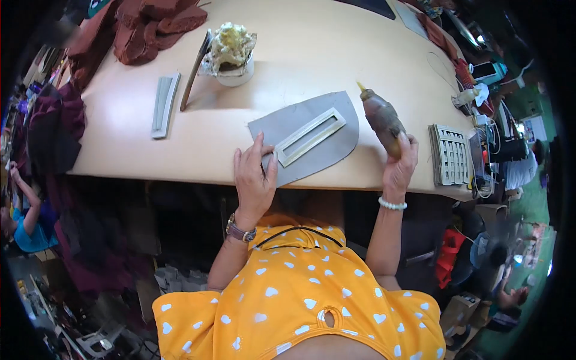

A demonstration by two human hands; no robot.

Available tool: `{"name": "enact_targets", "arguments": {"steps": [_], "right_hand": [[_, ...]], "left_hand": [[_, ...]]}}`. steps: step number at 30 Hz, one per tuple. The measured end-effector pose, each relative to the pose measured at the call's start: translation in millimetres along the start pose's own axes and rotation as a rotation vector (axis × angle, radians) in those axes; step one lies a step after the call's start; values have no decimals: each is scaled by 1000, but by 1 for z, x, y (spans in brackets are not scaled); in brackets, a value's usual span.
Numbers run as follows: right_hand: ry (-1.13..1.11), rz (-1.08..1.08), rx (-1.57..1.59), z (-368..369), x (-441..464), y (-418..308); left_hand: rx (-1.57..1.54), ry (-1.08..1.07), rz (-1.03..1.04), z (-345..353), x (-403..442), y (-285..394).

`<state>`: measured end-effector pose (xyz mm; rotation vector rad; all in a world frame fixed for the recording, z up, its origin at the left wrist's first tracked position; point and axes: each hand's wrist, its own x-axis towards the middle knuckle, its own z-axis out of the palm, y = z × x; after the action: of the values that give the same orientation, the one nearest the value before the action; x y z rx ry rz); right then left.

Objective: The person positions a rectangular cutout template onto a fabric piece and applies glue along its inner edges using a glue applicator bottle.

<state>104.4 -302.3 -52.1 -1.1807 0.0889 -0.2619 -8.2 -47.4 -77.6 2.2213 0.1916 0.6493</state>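
Note:
My left hand [254, 179] rests with its fingers apart on the lower left corner of a grey curved piece [258, 129], touching the end of a pale rectangular frame [291, 156] with a long slot. This frame lies slantwise on the grey piece. In my right hand [401, 166] is a brown, stained squeeze bottle [382, 119], gripped near its base. Its yellow nozzle points up and away, to the right of the grey piece.
A white tub [237, 77] topped with crusted yellowish material stands at the back, a brown stick [195, 72] beside it. Pale strips [162, 107] lie left, slotted panels [451, 156] right, dark red material [141, 33] back left. Other people are at both sides.

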Motion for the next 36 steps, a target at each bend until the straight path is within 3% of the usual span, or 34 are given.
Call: {"name": "enact_targets", "arguments": {"steps": [2,3,6,10,13,19,28,31,36], "right_hand": [[61,-173,-405,4,16,5],[116,-20,-682,10,21,3],[65,-893,-1420,34,9,-9],[-317,-672,-1169,75,-8,-7],[-368,-403,-1344,88,-6,9],[-410,-423,-1439,88,-6,15],[-376,-623,-1173,98,-16,-14],[-364,-573,-1164,99,-10,-15],[-340,-209,-734,68,16,-27]], "left_hand": [[27,8,10,1,1,1],[35,10,10,1,1,2],[46,14,12,0,3,3],[29,-2,14,-1,3,5],[31,-3,3,-2,4,7],[35,-8,8,-2,3,7],[65,-9,2,-1,2,5],[73,-6,4,0,2,4],[84,0,20,2,1,3]]}}
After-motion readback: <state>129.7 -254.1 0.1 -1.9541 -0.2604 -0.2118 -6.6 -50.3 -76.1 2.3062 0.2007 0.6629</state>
